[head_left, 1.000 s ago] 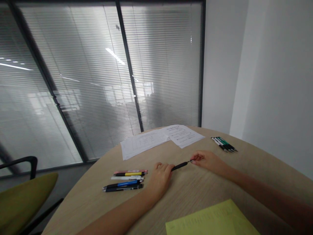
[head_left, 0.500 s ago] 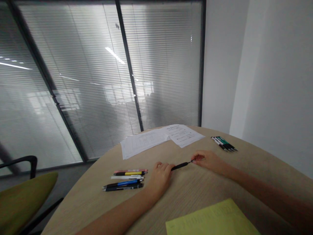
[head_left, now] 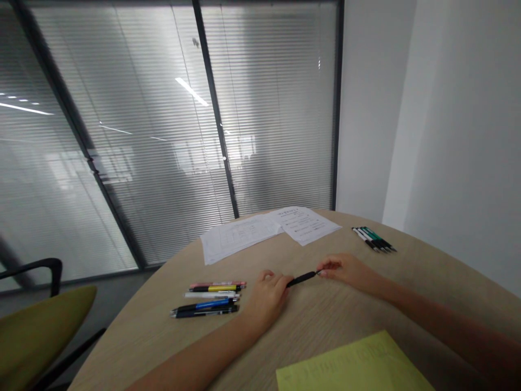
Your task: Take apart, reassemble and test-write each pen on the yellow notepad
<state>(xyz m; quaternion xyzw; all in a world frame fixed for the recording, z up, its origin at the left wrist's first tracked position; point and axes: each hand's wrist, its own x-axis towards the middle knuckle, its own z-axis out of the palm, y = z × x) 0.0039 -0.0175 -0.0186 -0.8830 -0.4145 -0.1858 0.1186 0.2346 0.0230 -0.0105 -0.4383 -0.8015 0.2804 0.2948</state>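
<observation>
My left hand [head_left: 271, 296] rests on the table, its fingers closed around the rear of a black pen [head_left: 303, 278] with a thick dark grip. The pen lies slanted, its front end pointing right. At that end my right hand [head_left: 340, 268] pinches a thin dark pen refill [head_left: 318, 272], of which only a short stretch shows between the pen and the fingertips. Left of my left hand lie several pens in a loose row: a pink one [head_left: 217, 284], a yellow and black one [head_left: 217, 289], a white one [head_left: 211, 295], a blue one [head_left: 209, 304] and a dark one [head_left: 205, 311].
Several green, white and black pens [head_left: 373, 239] lie side by side at the right. Printed sheets [head_left: 240, 238] spread over the far side of the round table [head_left: 163, 347]. A yellow paper [head_left: 354, 366] lies at the near edge. A green chair [head_left: 44, 331] stands at the left.
My right hand has moved slightly down and closer to the pen's front end, so less of the refill shows. My left hand and the pen have barely shifted.
</observation>
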